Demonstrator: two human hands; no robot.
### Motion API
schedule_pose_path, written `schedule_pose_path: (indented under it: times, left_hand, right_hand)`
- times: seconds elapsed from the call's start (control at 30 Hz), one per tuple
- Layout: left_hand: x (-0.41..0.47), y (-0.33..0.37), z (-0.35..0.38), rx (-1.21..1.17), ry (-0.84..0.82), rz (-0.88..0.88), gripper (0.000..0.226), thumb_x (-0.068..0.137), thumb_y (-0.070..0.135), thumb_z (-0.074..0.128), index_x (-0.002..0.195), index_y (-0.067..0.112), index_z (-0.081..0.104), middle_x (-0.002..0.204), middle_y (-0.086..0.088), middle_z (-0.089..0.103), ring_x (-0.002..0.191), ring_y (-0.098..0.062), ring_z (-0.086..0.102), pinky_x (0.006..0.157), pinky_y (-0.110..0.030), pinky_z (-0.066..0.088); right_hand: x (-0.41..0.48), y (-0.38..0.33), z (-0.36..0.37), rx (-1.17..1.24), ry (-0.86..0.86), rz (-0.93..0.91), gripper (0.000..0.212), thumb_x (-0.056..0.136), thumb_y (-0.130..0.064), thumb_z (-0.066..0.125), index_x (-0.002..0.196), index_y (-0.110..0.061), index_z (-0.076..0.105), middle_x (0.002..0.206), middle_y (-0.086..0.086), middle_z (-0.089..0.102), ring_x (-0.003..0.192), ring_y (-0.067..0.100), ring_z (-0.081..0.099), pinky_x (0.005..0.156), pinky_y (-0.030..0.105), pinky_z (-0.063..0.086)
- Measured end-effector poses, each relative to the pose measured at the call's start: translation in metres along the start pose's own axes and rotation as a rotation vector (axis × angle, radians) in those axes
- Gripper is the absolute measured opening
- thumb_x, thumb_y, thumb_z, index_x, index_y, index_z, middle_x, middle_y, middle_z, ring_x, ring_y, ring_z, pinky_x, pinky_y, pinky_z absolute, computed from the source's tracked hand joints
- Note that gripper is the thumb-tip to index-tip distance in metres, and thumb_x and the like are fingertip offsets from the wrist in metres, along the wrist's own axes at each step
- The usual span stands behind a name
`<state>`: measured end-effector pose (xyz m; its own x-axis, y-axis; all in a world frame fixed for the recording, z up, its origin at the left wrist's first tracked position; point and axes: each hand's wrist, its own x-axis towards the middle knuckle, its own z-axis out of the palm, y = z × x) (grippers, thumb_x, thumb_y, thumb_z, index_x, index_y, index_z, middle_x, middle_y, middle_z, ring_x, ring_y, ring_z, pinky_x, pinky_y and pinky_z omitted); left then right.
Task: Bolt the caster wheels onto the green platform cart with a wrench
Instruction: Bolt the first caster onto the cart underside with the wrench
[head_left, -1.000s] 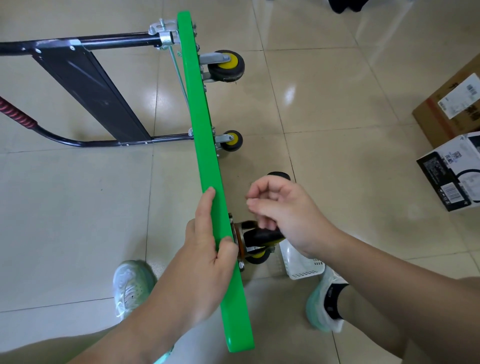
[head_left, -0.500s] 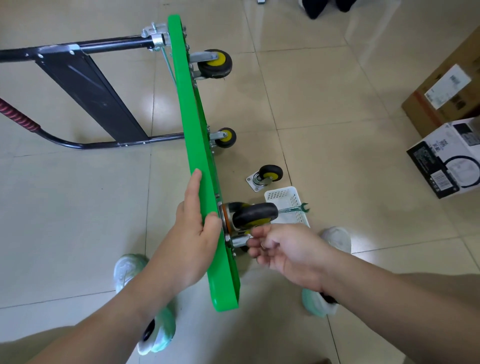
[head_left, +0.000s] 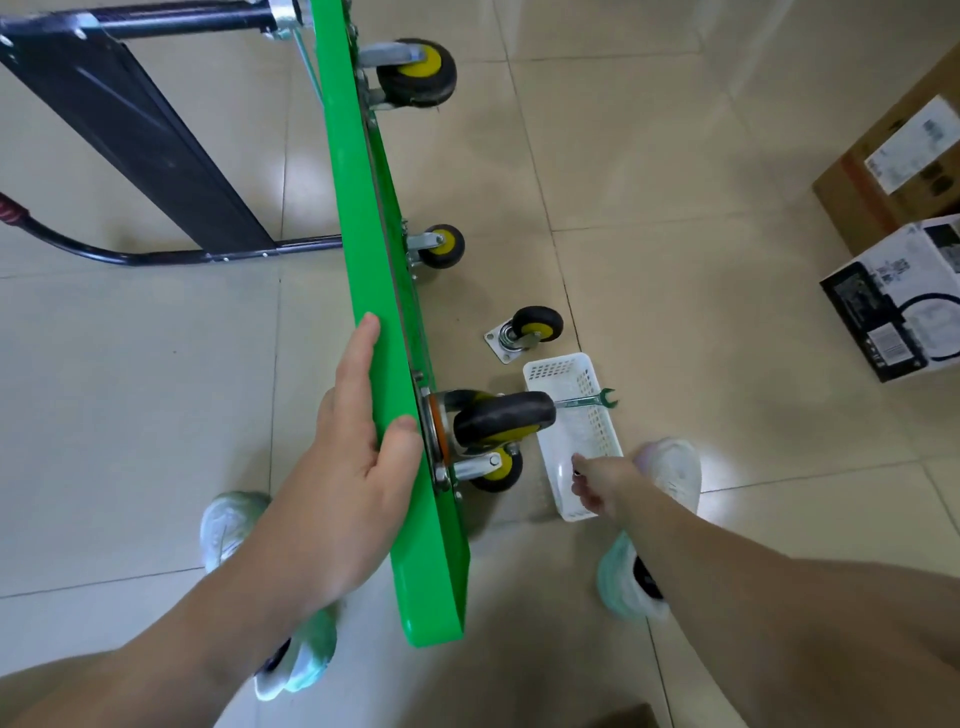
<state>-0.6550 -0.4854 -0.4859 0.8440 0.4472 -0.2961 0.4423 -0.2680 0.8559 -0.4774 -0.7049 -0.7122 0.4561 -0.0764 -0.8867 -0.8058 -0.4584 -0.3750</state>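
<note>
Left grip (head_left: 353, 467) clamped on the upper edge of the green platform cart (head_left: 387, 291), fingers flat along its left face, thumb hooked over the right side. Cart standing on its long edge, slanting from top centre of the frame down to lower centre. Just right of the thumb, a black-and-yellow caster (head_left: 501, 418) against the cart's underside, a second wheel (head_left: 497, 467) close below it; two more mounted casters (head_left: 415, 73) further up.

Right grip (head_left: 597, 486) down in the white basket (head_left: 556, 366) at centre right, fingers bunched at a small dark bit; held or only touched, cannot tell. Wrench (head_left: 589, 401) lying across the basket, open end past its right rim. Loose caster (head_left: 530, 330) on the floor (head_left: 675, 260) just above the basket.

Black folded handle (head_left: 156, 124) in the upper left; two boxes (head_left: 893, 301) at the right edge; pale shoes (head_left: 670, 467) near the bottom.
</note>
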Motion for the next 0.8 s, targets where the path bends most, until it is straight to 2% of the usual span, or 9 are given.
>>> schedule_pose_path:
  times: [0.1,0.23,0.33,0.4,0.47,0.53,0.6,0.7,0.8]
  left_hand:
    - [0.002,-0.003,0.000,0.008,0.008,0.007,0.066,0.087,0.050,0.034,0.121,0.088,-0.009,0.141,0.041,0.023,0.107,0.037,0.036,0.084,0.005,0.029]
    - [0.002,-0.001,-0.002,0.014,-0.018,0.011,0.068,0.087,0.052,0.033,0.127,0.086,-0.009,0.145,0.033,0.024,0.105,0.038,0.035,0.088,-0.003,0.030]
    - [0.001,0.002,-0.003,0.033,-0.057,-0.006,0.077,0.087,0.051,0.032,0.149,0.068,-0.010,0.144,0.025,0.023,0.095,0.041,0.035,0.085,-0.004,0.031]
    - [0.001,0.004,-0.003,0.054,-0.065,-0.005,0.080,0.087,0.050,0.032,0.154,0.060,-0.011,0.143,0.022,0.022,0.091,0.043,0.034,0.082,-0.004,0.030]
    - [0.000,0.006,-0.002,0.061,-0.052,0.004,0.081,0.087,0.050,0.032,0.156,0.056,-0.011,0.143,0.020,0.022,0.091,0.044,0.031,0.086,-0.013,0.035]
    - [0.000,0.008,-0.002,0.052,-0.039,0.004,0.082,0.087,0.049,0.033,0.157,0.054,-0.010,0.143,0.019,0.023,0.092,0.045,0.030,0.095,-0.023,0.033]
    - [0.000,0.008,-0.001,0.038,-0.026,-0.003,0.082,0.087,0.049,0.033,0.158,0.053,-0.008,0.143,0.019,0.024,0.093,0.044,0.030,0.096,-0.023,0.032]
    - [0.001,0.007,0.001,0.043,-0.015,-0.006,0.082,0.087,0.047,0.032,0.158,0.053,-0.008,0.142,0.020,0.023,0.092,0.043,0.033,0.087,-0.011,0.034]
    - [0.001,0.006,0.002,0.043,-0.020,-0.015,0.081,0.087,0.047,0.032,0.157,0.055,-0.009,0.140,0.019,0.024,0.087,0.042,0.035,0.081,-0.004,0.030]
  right_hand:
    - [0.013,0.015,0.004,0.039,0.029,0.030,0.032,0.095,-0.010,0.063,0.123,0.003,0.053,0.099,0.015,0.063,0.065,0.024,0.062,0.043,0.025,0.048]
    - [-0.043,0.006,-0.005,0.065,-0.022,0.009,0.024,0.098,-0.008,0.055,0.121,-0.005,0.053,0.104,0.012,0.060,0.070,0.023,0.062,0.047,0.026,0.045]
    - [-0.125,-0.003,-0.015,-0.086,-0.210,-0.101,0.014,0.097,-0.017,0.062,0.109,-0.009,0.064,0.092,0.007,0.069,0.066,0.018,0.061,0.050,0.024,0.040]
    - [-0.181,-0.007,-0.016,-0.157,-0.390,-0.230,0.014,0.096,-0.023,0.066,0.104,-0.011,0.068,0.086,0.003,0.072,0.066,0.015,0.063,0.051,0.024,0.042]
    - [-0.225,-0.017,-0.010,-0.230,-0.481,-0.410,0.012,0.095,-0.028,0.066,0.097,-0.017,0.071,0.085,0.004,0.073,0.068,0.011,0.065,0.054,0.023,0.045]
    - [-0.250,-0.031,0.001,-0.301,-0.450,-0.569,0.015,0.093,-0.035,0.066,0.091,-0.021,0.071,0.087,0.004,0.075,0.068,0.009,0.066,0.057,0.023,0.045]
    - [-0.255,-0.041,0.016,-0.379,-0.391,-0.670,0.021,0.093,-0.041,0.064,0.087,-0.023,0.071,0.085,0.001,0.075,0.066,0.009,0.069,0.061,0.027,0.051]
    - [-0.248,-0.044,0.038,-0.496,-0.279,-0.757,0.037,0.091,-0.055,0.059,0.081,-0.022,0.072,0.077,-0.002,0.074,0.067,0.015,0.071,0.073,0.040,0.059]
    - [-0.238,-0.043,0.047,-0.450,-0.210,-0.725,0.050,0.088,-0.060,0.058,0.075,-0.014,0.070,0.070,0.003,0.072,0.062,0.020,0.070,0.066,0.042,0.058]
